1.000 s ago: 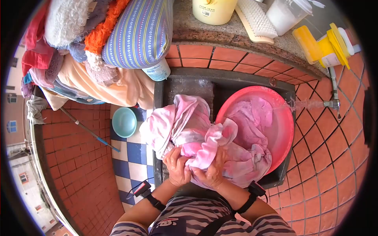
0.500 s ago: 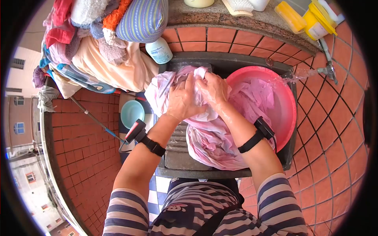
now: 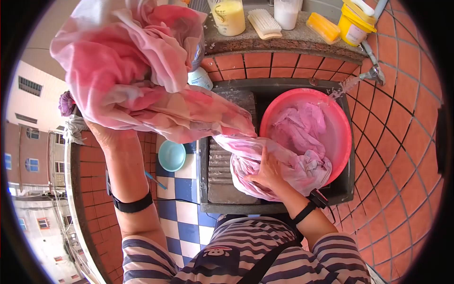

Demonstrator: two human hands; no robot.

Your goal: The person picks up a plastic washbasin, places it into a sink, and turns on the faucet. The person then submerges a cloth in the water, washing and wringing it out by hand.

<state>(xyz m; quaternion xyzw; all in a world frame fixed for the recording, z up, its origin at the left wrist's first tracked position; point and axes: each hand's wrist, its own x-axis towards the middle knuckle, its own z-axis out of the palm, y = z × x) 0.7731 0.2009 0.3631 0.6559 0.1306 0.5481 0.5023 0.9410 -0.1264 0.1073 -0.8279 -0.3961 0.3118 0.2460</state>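
A large wet pink and white cloth (image 3: 127,71) is raised at the upper left, its twisted length running down to the sink. My left hand (image 3: 109,135) is under the raised bundle; the cloth covers its fingers. On the cloth's lower part, over the dark sink (image 3: 227,199), rests my right hand (image 3: 267,171) with thumb and fingers spread. The red basin (image 3: 344,142) stands in the right side of the sink, with pink cloth and water inside. Some of the cloth lies over the basin's left edge. Left of my right hand the ribbed washboard (image 3: 220,165) shows.
Water runs from the tap (image 3: 373,75) toward the basin. On the ledge stand a yellowish bottle (image 3: 228,18), a brush (image 3: 265,24), a white container (image 3: 286,14) and a yellow tub (image 3: 353,28). A blue bowl (image 3: 172,155) sits on the checkered floor.
My left hand has lifted the cloth from the sink up to the left, and it now hides the laundry pile. My right hand has moved down and opened on the lower cloth.
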